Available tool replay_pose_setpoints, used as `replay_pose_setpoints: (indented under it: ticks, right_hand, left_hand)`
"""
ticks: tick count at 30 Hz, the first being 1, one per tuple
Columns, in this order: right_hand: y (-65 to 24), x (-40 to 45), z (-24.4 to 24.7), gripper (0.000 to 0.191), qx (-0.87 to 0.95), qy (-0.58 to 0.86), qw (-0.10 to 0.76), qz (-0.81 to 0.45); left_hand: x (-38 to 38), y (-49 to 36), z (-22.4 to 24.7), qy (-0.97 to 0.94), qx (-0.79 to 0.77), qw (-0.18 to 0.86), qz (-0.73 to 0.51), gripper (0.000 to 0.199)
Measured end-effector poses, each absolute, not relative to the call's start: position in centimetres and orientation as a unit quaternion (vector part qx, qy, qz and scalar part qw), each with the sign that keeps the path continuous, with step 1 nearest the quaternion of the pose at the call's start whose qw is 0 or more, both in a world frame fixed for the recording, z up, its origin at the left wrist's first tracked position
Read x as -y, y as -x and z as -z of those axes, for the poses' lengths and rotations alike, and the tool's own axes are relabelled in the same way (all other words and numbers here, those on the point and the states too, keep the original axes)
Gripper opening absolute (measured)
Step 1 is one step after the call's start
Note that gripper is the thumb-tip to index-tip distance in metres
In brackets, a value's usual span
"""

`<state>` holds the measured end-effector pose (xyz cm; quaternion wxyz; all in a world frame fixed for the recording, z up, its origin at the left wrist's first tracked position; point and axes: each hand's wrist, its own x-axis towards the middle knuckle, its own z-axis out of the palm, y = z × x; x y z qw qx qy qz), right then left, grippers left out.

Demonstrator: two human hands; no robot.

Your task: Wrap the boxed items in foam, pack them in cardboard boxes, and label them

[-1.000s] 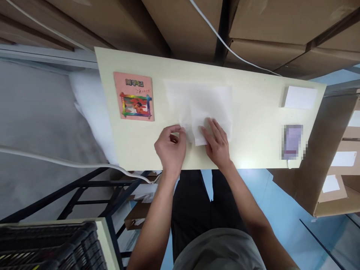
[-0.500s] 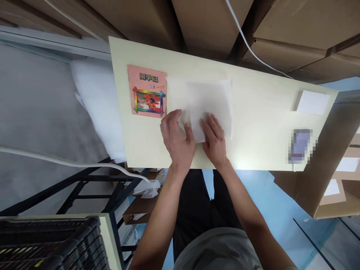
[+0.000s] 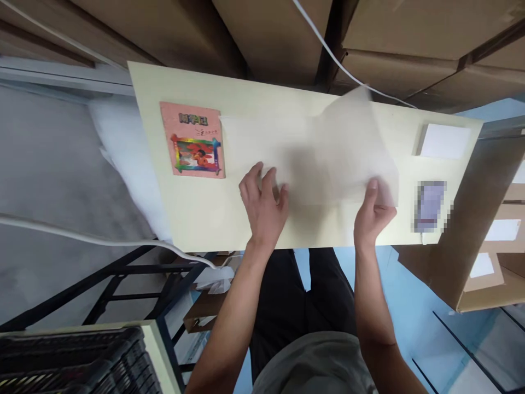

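While a pink book (image 3: 192, 139) is lying cover up on the pale table (image 3: 213, 213), the head view is showing a thin translucent sheet (image 3: 348, 142) well to the book's right, partly raised and bending. The right hand (image 3: 374, 212) is gripping its near right corner; the thumb is pressing on top and the other fingers are curling in beneath, leaving hardly any gap. The sheet's left part is blurring, so where that side is ending I cannot tell.

A flat white paper (image 3: 262, 137) is lying just right of the book, its far left corner meeting the book's edge. To the right of the book and a little nearer the person, the left hand (image 3: 262, 202) is keeping its fingers loosely bent and spread, with clear gaps between them; it is gripping nothing visible, and whether the fingertips are pressing on the paper I cannot tell.

Far to the right of the book, a white box (image 3: 446, 141) is resting, and a pixelated purple item (image 3: 430, 205) is lying nearer the person. Beyond the book and the table, cardboard boxes (image 3: 279, 33) are standing, a white cord (image 3: 320, 35) crossing them.
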<state>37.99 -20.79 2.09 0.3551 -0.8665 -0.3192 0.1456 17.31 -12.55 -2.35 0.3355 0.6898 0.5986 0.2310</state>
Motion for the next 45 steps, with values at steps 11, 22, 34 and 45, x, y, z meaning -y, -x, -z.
replay_pose_setpoints:
  ticks: [11,22,34,45]
  right_hand:
    - [-43.8,25.3,0.0,0.051,0.272,0.928,0.244,-0.071]
    - [-36.6,17.9,1.3,0.072,0.530,0.823,0.159,-0.127]
    - [-34.8,19.2,2.6,0.079,0.519,0.837,0.126,-0.115]
    - [-27.8,15.7,-0.2,0.072,0.533,0.821,0.167,-0.118]
  left_hand:
    - [12.0,-19.2,3.4,-0.648,-0.650,0.304,-0.256,0.040]
    - [8.6,-20.4,3.3,-0.704,-0.572,0.351,-0.231,0.090]
    - [8.8,-19.3,2.8,-0.713,-0.539,0.403,-0.197,0.092]
    - [8.2,-15.3,2.4,-0.765,-0.480,0.387,-0.188,0.071]
